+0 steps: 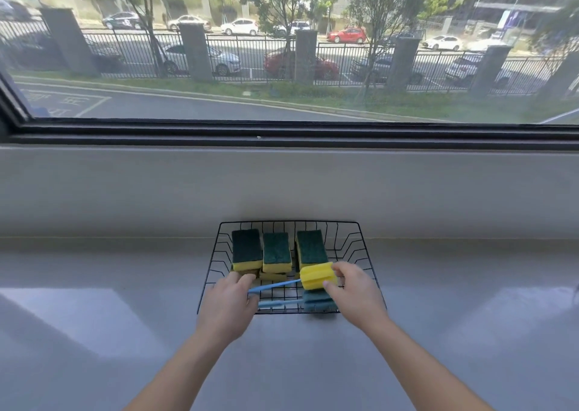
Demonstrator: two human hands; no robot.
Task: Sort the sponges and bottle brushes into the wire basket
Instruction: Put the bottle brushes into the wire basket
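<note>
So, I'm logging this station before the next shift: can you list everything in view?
wire basket: one, black, on the counter below the window.
sponges: three on top, green over yellow, back of the basket; more partly hidden beneath.
yellow-headed bottle brush: one, yellow head, blue handle, held over the basket.
dark-headed bottle brush: one, teal head, pale blue handle, lying at the basket's front.
counter: one, grey, under the basket.
window: one, street and parked cars outside.
left hand: fingers hold the blue handle.
right hand: fingers pinch the yellow head.
</note>
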